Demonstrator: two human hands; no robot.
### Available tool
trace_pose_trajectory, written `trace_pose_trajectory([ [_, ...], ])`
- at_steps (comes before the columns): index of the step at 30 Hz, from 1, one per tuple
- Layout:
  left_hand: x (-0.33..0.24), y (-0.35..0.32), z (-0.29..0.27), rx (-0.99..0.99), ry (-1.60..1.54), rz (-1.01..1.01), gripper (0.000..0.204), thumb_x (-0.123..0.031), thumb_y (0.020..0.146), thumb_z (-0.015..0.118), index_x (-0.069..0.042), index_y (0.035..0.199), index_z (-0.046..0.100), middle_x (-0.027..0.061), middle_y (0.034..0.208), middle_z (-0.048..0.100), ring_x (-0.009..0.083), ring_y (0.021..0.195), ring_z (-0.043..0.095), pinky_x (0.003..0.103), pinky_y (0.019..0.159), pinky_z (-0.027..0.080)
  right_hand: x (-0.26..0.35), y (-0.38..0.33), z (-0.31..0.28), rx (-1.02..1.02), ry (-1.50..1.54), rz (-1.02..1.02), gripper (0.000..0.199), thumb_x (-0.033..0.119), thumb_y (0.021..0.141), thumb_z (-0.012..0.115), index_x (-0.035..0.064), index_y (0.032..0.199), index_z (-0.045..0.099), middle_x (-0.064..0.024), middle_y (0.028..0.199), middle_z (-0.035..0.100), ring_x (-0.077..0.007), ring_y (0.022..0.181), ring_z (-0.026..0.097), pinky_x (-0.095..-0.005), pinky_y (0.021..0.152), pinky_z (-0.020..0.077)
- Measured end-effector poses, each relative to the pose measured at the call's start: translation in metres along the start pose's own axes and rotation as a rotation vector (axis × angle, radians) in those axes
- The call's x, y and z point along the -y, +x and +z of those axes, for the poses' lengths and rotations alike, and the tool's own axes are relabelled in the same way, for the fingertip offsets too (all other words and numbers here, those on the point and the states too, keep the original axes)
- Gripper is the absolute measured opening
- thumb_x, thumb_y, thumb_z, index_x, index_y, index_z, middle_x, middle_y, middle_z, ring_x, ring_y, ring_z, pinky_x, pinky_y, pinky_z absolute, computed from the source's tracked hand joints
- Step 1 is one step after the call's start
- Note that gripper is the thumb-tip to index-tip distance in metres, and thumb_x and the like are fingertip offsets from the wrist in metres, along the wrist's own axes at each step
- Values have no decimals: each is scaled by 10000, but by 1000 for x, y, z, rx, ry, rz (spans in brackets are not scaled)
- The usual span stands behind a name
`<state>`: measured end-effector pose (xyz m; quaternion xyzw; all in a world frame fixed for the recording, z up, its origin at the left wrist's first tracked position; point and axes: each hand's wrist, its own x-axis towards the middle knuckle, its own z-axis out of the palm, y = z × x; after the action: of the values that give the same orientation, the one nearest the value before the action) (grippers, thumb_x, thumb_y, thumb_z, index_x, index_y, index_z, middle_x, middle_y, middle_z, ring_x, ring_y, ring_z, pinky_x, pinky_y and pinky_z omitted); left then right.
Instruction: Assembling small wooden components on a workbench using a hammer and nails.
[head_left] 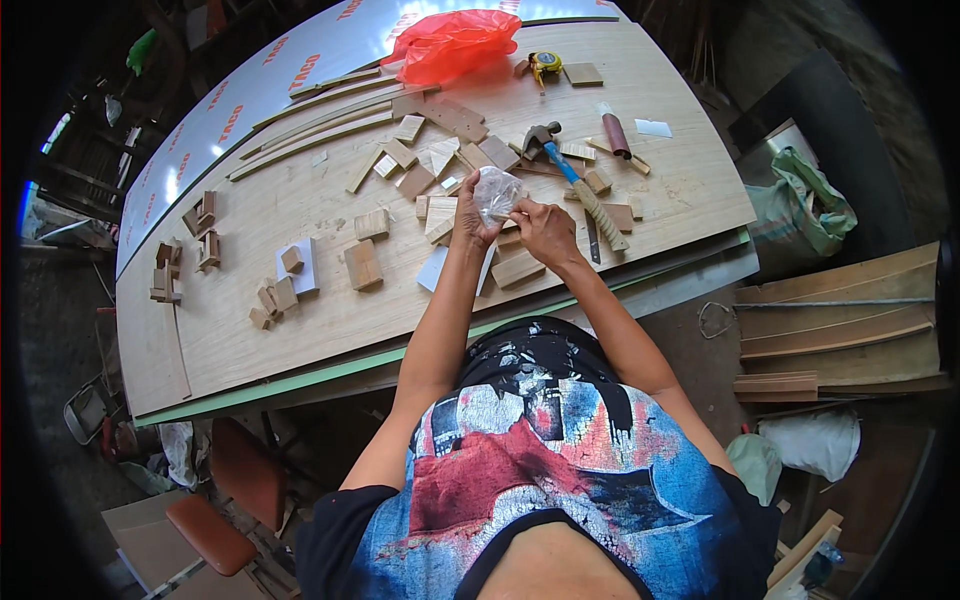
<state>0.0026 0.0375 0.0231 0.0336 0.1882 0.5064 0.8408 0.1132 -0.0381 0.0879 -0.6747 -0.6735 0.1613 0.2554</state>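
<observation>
Above the wood panel (230,310), left hand (467,216) and right hand (546,230) grip a clear plastic bag (496,194), long axis unclear

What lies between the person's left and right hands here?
In the head view, a crumpled clear plastic packet lies between them: the left hand holds it, and the right hand's fingertips touch its lower-right edge.

Orange-red capitals (305,71) ran over the glossy sheet (190,165) at the far left, spelling one short word again and again in slanting rows. Any marking on the yellow tape measure (547,64) was too small to be read.
</observation>
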Motion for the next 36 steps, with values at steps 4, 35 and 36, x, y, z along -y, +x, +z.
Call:
trace_pose_trajectory([
  [4, 0, -2, 0, 61, -16, -54, 253, -311, 763, 548, -78, 862, 554, 85, 842, 601, 245, 768, 579, 389, 715, 483, -4, 2, -5, 51, 50, -12, 157, 234, 754, 530, 95, 778, 598, -116, 657, 596, -293, 627, 581, -367, 568, 450],
  [35, -8, -7, 19, 82, -15, -122, 369, -363, 759, 535, -46, 942, 487, 160, 887, 552, 329, 814, 561, 583, 726, 440, -18, -1, -4, 106, 496, 26, 144, 142, 777, 547, 7, 791, 597, -33, 599, 553, -104, 530, 482, -250, 507, 389],
  [36, -12, -4, 20, 83, -19, -113, 378, -370, 757, 535, -48, 946, 480, 169, 902, 543, 338, 816, 557, 608, 717, 429, -17, 0, -8, 140, 579, 19, 169, 158, 807, 535, 0, 780, 587, 26, 560, 482, -40, 505, 399, -200, 453, 330],
])
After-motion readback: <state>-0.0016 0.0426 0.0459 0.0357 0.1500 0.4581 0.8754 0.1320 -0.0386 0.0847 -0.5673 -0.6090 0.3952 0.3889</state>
